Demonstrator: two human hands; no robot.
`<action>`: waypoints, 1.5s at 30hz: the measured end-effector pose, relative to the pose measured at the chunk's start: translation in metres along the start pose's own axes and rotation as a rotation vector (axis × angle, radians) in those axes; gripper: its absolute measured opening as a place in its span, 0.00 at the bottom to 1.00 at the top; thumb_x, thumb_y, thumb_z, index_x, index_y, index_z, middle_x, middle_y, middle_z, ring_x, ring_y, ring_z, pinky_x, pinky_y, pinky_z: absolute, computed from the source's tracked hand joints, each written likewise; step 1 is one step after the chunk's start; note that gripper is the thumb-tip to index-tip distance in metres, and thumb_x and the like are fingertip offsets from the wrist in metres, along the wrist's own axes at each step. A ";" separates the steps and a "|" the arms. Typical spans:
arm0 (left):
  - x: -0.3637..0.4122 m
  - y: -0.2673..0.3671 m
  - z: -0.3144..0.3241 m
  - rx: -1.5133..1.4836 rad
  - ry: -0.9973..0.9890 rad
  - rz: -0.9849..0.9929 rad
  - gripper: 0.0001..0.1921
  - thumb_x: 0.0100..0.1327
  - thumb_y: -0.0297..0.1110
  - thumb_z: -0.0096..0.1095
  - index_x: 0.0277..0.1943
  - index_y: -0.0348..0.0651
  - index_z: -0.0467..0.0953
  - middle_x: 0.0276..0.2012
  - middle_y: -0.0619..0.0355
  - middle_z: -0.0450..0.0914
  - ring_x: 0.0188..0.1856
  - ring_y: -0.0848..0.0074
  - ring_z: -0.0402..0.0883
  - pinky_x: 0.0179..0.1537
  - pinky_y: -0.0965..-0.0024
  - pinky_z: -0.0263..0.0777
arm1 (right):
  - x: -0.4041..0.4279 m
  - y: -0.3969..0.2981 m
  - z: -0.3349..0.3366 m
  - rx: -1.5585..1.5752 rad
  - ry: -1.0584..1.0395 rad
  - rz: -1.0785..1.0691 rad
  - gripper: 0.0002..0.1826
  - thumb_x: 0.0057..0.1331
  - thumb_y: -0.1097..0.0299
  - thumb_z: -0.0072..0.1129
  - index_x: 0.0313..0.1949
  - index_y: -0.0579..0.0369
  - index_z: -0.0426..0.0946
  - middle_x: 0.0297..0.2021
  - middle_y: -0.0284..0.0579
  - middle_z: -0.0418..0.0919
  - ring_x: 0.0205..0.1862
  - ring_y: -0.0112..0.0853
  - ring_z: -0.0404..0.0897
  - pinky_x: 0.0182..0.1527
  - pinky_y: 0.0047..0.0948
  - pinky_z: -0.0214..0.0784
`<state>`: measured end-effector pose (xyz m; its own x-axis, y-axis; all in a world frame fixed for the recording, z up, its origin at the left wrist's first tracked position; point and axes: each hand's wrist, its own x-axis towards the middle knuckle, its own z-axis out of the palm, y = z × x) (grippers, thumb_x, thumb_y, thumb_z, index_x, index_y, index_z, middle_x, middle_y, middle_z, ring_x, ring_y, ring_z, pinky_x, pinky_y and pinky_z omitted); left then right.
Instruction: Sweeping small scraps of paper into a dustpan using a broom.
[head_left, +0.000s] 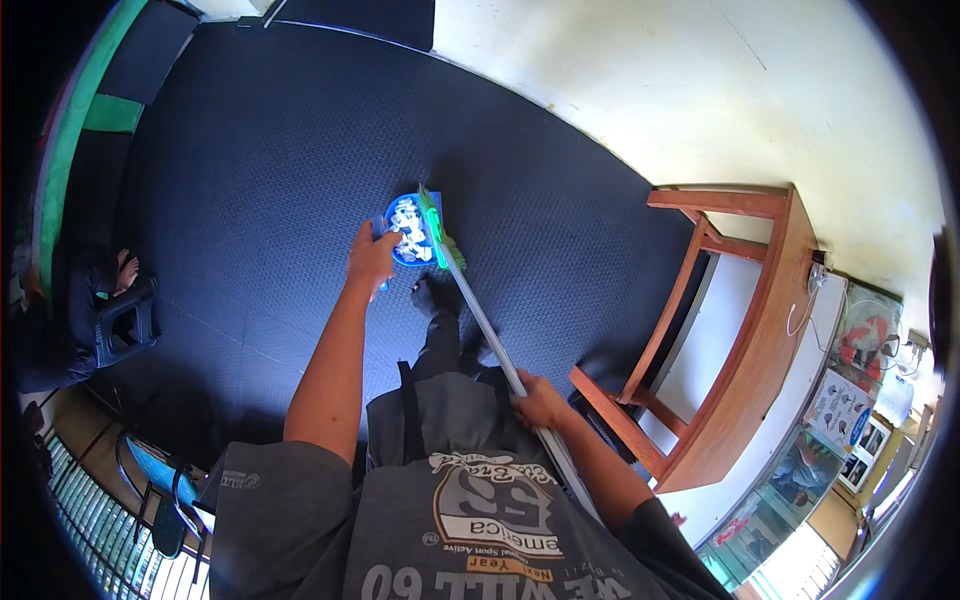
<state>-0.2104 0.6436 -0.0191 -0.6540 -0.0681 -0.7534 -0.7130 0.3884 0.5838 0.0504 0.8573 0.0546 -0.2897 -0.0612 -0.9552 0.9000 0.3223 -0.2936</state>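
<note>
My left hand (371, 259) is closed around the handle of a blue dustpan (415, 259). Crumpled white scraps (409, 225), which look like paper, lie in the pan. My right hand (538, 401) grips the long metal-grey handle (484, 322) of a broom, at about waist height. The broom's green head (435, 229) and bristles lie across the dustpan's right side, by its open edge. One of my feet (426, 296) is on the dark textured floor just below the pan.
A wooden table (750, 360) stands at right against a pale wall (675, 82). At far left, a barefoot person sits near a black plastic stool (126, 322). A chair with a metal frame (161, 472) is at lower left; glass tanks (795, 472) line the right side.
</note>
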 end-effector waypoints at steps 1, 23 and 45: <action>0.000 -0.003 -0.002 -0.002 -0.016 -0.009 0.24 0.54 0.41 0.62 0.54 0.43 0.71 0.45 0.52 0.78 0.38 0.68 0.77 0.27 0.65 0.72 | -0.010 0.004 0.005 0.002 0.000 0.001 0.34 0.56 0.76 0.53 0.64 0.57 0.59 0.24 0.46 0.76 0.17 0.28 0.74 0.21 0.29 0.69; -0.017 -0.045 -0.043 -0.110 0.033 -0.023 0.25 0.56 0.43 0.61 0.56 0.47 0.68 0.40 0.56 0.74 0.33 0.73 0.73 0.27 0.67 0.71 | -0.023 0.004 -0.014 0.049 0.082 0.023 0.29 0.55 0.76 0.55 0.59 0.60 0.66 0.26 0.45 0.76 0.19 0.28 0.74 0.23 0.29 0.69; -0.068 -0.115 -0.110 -0.497 0.323 -0.113 0.28 0.52 0.42 0.63 0.56 0.44 0.68 0.38 0.57 0.76 0.32 0.73 0.73 0.25 0.67 0.70 | 0.086 -0.057 -0.043 -1.147 0.270 -0.108 0.38 0.53 0.76 0.50 0.66 0.65 0.52 0.40 0.64 0.78 0.46 0.51 0.79 0.50 0.45 0.70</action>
<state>-0.1115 0.5028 -0.0022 -0.5551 -0.3897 -0.7348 -0.7646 -0.1088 0.6353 -0.0400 0.8738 -0.0095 -0.5298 0.0167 -0.8480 0.0875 0.9955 -0.0351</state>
